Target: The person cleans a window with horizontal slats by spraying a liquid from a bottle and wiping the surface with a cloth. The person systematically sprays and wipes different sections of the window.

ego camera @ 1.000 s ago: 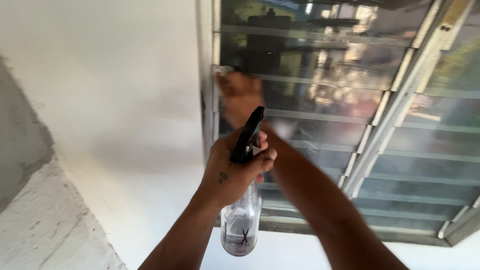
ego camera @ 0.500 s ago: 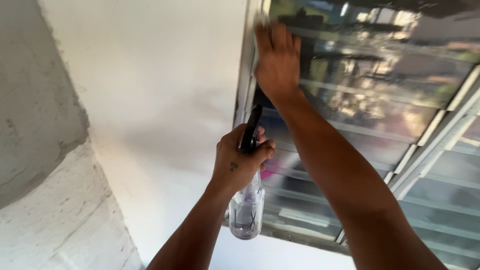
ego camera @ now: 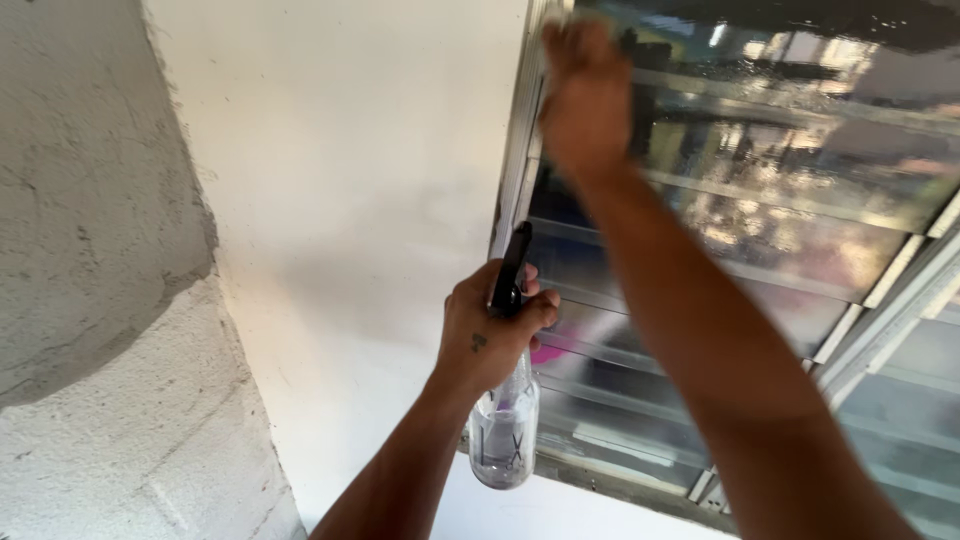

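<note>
Left hand: fingers clamped round the neck of a clear spray bottle, held up beside the white wall. Right hand: blurred, pressed against the louvre glass near the frame; finger position cannot be told.

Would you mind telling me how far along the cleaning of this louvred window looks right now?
Done: the upper glass slats look wet and streaked with droplets. In hand: the right hand, blurred, presses on the top slat beside the window frame; whether it holds a cloth cannot be told. The left hand holds a clear spray bottle by its black trigger head. Left: the lower slats show no droplets.
</note>
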